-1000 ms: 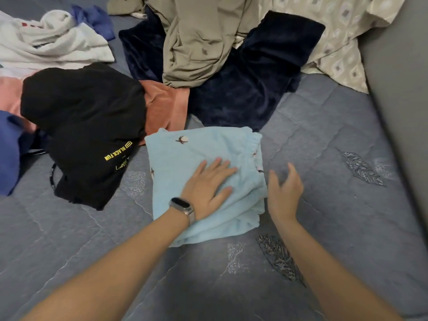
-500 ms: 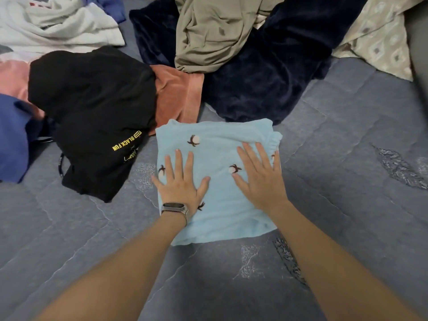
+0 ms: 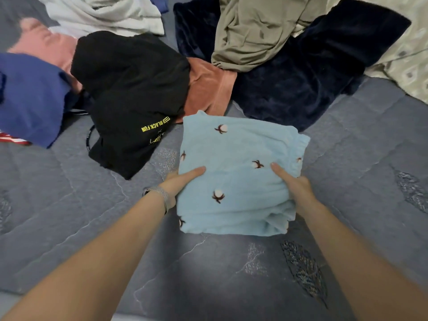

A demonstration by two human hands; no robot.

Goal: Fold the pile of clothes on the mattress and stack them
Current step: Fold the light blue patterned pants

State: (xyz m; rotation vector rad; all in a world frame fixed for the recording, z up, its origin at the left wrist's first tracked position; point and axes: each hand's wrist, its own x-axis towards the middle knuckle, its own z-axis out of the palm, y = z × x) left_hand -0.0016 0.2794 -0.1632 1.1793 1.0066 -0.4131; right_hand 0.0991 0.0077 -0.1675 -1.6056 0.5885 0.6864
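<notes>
Half a second ago both my palms lay flat on top of the folded light-blue fleece garment (image 3: 238, 172), smoothing it. Now my left hand (image 3: 183, 181) grips its left edge and my right hand (image 3: 294, 186) grips its right edge, each thumb laid on the top face and the other fingers tucked out of sight beneath, so I cannot see how far they curl under. The bundle sits between my hands, clamped from both sides; its near edge looks slightly raised off the grey quilted mattress (image 3: 347, 158), though I cannot tell whether the far edge has left the surface.

I read the change as the end of pressing and the start of carrying: this piece is folded and ready to go to a stack. No stack of folded clothes shows anywhere around my fingers.

Beyond my left fingertips lies the crumpled black garment with yellow lettering (image 3: 132, 96), with a rust-coloured piece (image 3: 208, 89) just behind the bundle's far left corner. Past my right thumb spreads the dark navy velvet garment (image 3: 301, 84) under a khaki one (image 3: 252, 33). All of these are unfolded, so most of the task remains.
</notes>
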